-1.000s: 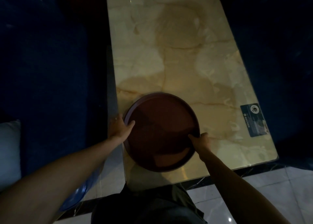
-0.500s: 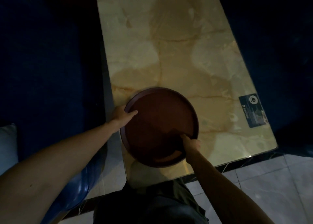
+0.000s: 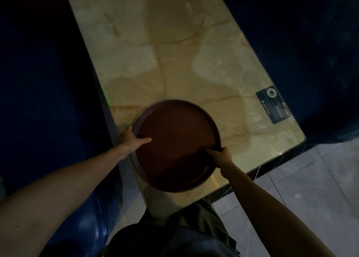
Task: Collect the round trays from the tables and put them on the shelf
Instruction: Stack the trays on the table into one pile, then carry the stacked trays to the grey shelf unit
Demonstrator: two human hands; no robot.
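A round dark brown tray (image 3: 174, 138) with a raised rim lies at the near left corner of a beige marble table (image 3: 194, 62). My left hand (image 3: 132, 138) grips the tray's left rim, thumb laid over onto the inside. On the right rim sits my right hand (image 3: 221, 155), fingers curled around the edge. The tray's near edge overhangs the table's front edge a little. No shelf is in view.
A dark blue sticker (image 3: 273, 107) is stuck near the table's right edge. Dark blue seating flanks the table on the left (image 3: 38, 82) and right (image 3: 320, 53). A glossy blue cushion (image 3: 91, 218) lies under my left arm. Pale floor tiles (image 3: 310, 188) spread at the lower right.
Both hands have tightened their hold on the tray's rim, the left thumb now reaching further inside. The tray has shifted slightly toward me and past the table's front edge as the view turned.
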